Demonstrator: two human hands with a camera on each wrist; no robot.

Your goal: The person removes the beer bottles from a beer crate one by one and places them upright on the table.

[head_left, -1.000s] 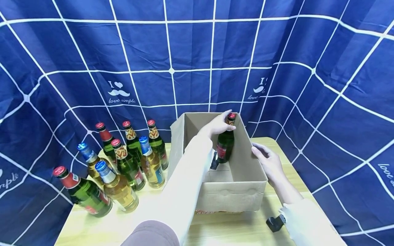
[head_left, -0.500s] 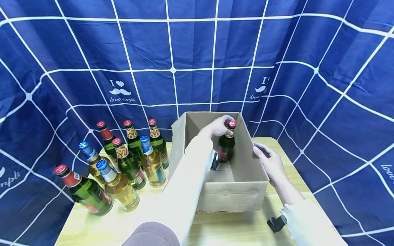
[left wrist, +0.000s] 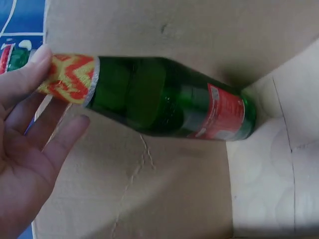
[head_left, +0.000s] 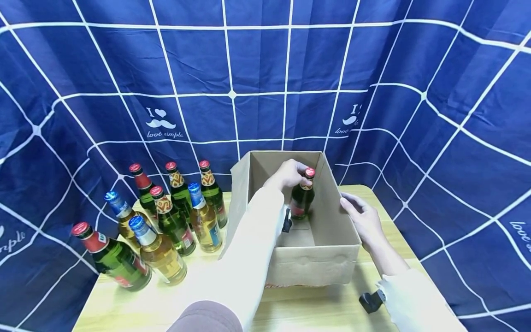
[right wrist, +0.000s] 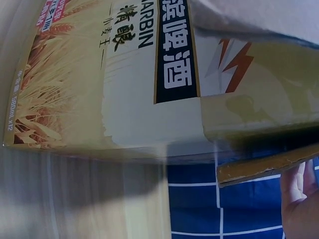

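My left hand (head_left: pixel 288 174) reaches into the cardboard box (head_left: pixel 313 265) and holds a green beer bottle (head_left: pixel 303 198) by its neck. The bottle's red cap (head_left: pixel 309 172) and orange-and-yellow patterned neck foil (left wrist: pixel 72 77) show beside the fingers. In the left wrist view its base is down at the box floor (left wrist: pixel 266 184), near the cardboard wall. Outside the box, my right hand (head_left: pixel 366 220) grips the right side near the upper edge. In the right wrist view that hand is partly seen at the edge of a flap (right wrist: pixel 269 167).
Several beer bottles stand on the left of the wooden table (head_left: pixel 307 309), among them a red-capped green bottle (head_left: pixel 120 263) and a blue-capped pale bottle (head_left: pixel 163 253). A blue checked cloth (head_left: pixel 257 69) hangs behind and along the sides.
My left hand has lowered the bottle deeper into the box, then shifted it slightly left. The right hand stays at the box's side.
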